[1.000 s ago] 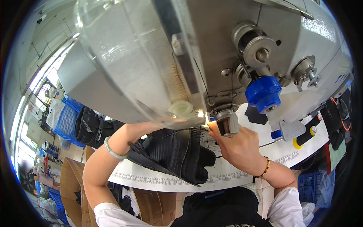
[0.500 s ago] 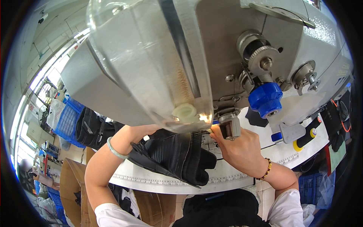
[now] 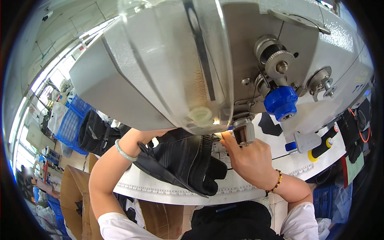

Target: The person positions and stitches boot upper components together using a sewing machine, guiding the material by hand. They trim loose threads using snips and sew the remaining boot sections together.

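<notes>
Resting on the white table [image 3: 136, 175], centre of frame: black padded piece [image 3: 180, 160], its bulk presumably borne by the tabletop, its upper edge hidden below the machine head [image 3: 104, 80]. Left hand [image 3: 157, 133], left of centre, at the piece's upper edge, mostly hidden by the machine; can't tell its spread or grip. Right hand [image 3: 251, 162], right of centre: fingers drawn narrow, tips partly masked by a metal fitting [image 3: 245, 132], perhaps placed to steady; grip unconfirmed.
</notes>
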Available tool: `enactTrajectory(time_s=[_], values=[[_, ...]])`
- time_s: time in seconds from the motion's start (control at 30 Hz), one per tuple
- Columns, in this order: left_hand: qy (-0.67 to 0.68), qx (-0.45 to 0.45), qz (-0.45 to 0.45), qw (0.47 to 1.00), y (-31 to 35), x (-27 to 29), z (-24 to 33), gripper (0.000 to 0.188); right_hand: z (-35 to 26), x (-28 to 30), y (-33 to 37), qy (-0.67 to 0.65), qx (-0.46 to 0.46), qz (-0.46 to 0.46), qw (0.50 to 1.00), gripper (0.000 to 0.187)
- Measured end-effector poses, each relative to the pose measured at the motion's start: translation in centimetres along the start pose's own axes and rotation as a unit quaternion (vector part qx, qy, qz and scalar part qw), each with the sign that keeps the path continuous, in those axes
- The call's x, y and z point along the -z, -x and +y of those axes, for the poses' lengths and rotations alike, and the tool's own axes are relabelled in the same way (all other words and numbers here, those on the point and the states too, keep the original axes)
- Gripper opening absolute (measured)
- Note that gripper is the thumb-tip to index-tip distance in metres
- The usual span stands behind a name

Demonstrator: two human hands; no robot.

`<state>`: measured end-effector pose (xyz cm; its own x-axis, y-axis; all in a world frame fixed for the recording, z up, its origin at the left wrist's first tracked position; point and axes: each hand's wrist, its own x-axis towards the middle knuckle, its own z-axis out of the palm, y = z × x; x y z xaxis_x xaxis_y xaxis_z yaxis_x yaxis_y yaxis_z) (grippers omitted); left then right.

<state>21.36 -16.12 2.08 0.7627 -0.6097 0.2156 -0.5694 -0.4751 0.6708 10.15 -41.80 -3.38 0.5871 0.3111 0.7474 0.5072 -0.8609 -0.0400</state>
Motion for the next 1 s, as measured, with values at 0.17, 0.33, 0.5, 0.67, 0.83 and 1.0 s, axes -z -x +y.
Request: enactTrajectory(time_s=[0.17,0.33,0.5,0.67,0.83,1.0], values=[[0.006,0.004,0.010,1.000,-0.2,0.1,-0.3,0.040,0.1,-0.2,-0.1,0.003,-0.001,0.009,1.000,0.023],[0.011,0.006,0.020,1.000,-0.3,0.4,-0.7,0.040,-0.1,-0.3,0.0,-0.009,-0.008,0.013,1.000,0.020],[0.019,0.007,0.027,0.999,-0.3,0.6,-1.0,0.040,-0.5,-0.1,0.0,0.014,-0.005,0.002,1.000,0.021],[0.024,0.011,0.029,0.999,-0.2,0.4,-1.2,0.040,-0.4,0.3,0.3,0.026,-0.002,-0.046,0.999,0.031],[0.030,0.013,0.030,0.999,0.0,0.4,-1.2,0.039,-0.6,0.4,0.0,0.034,-0.008,-0.035,0.999,0.032],[0.033,0.020,0.031,0.999,0.0,0.1,-1.0,0.039,-1.0,1.9,1.1,-0.139,-0.117,-0.040,0.983,0.029]])
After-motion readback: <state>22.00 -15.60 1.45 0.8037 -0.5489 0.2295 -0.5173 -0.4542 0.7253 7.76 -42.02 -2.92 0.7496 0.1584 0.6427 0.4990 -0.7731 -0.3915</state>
